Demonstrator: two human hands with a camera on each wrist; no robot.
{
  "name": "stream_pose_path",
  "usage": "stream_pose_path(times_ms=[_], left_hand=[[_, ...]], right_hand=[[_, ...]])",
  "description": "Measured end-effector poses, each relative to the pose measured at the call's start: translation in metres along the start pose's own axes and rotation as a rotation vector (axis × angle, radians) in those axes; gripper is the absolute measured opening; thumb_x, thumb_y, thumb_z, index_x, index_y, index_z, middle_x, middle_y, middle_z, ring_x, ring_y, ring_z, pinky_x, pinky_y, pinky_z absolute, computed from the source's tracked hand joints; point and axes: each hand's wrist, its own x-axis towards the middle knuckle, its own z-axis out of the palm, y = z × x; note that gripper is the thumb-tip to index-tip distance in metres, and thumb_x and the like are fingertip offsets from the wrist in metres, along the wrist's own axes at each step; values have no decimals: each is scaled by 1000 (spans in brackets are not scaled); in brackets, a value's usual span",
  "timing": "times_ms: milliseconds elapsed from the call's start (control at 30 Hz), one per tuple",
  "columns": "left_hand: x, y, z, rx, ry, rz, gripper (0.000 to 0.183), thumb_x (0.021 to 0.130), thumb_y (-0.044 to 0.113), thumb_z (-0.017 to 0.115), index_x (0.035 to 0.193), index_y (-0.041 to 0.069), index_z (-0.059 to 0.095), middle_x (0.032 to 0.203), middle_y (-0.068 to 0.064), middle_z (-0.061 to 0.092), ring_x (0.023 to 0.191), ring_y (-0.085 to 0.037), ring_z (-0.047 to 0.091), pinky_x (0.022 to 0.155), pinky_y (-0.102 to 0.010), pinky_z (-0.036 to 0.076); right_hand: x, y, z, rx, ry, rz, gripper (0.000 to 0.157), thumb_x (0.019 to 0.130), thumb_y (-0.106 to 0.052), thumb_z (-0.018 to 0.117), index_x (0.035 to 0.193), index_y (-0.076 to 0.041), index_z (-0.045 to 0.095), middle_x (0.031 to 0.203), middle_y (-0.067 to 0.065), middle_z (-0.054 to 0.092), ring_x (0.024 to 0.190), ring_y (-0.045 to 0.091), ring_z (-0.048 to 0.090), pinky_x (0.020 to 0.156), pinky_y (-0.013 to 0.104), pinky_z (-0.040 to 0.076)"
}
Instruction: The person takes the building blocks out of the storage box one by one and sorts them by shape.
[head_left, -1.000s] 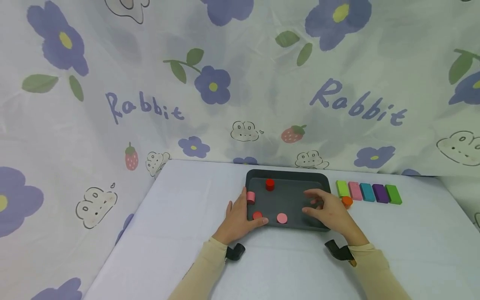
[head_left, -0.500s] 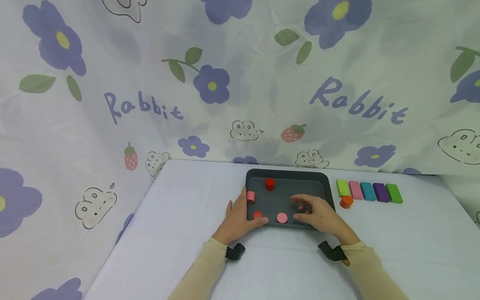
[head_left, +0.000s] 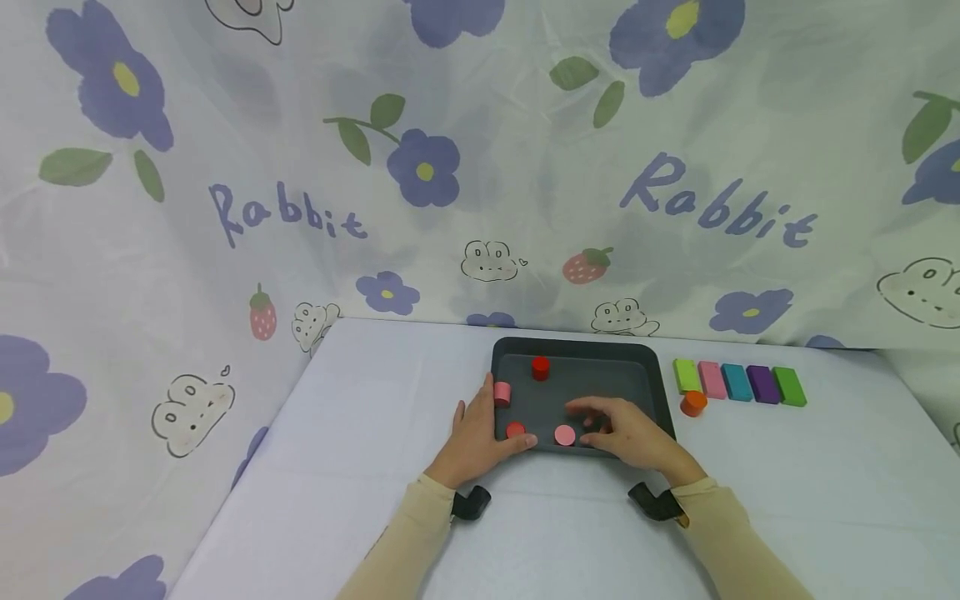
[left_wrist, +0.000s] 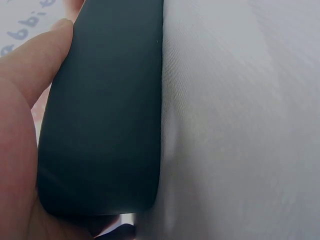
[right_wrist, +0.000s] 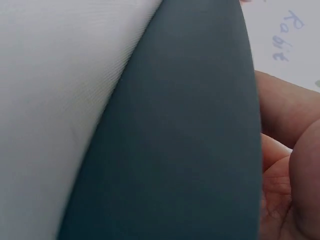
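Observation:
A dark grey tray lies on the table with a few small round blocks inside. My left hand rests against its front left corner, fingers straight along the left side and thumb over the front rim. Near that thumb stands a red cylinder. Above the tray's front part is my right hand, its fingers loosely bent, thumb and forefinger apart. Just left of them stands a pink cylinder; no contact is plain. The left wrist view shows the thumb beside the tray wall; the right wrist view mostly shows tray wall.
Inside the tray are another red cylinder at the back and a pink cylinder by the left wall. Right of the tray, an orange cylinder stands before a row of several coloured flat blocks. A printed curtain hangs behind.
My right hand has moved left across the tray, from near its right side to beside the front pink cylinder. The left hand and the blocks have stayed put.

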Motion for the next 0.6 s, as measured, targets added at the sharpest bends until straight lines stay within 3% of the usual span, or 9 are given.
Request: stream_pose_path(times_ms=[600], left_hand=[[0, -1, 0, -8, 8, 16, 120, 84, 65, 69, 161, 2, 3, 166, -14, 17, 152, -29, 21, 120, -59, 0]], right_hand=[[12, 5, -2, 35, -185, -54, 44, 92, 3, 66, 134, -8, 65, 110, -2, 65, 92, 18, 57, 75, 25, 50]])
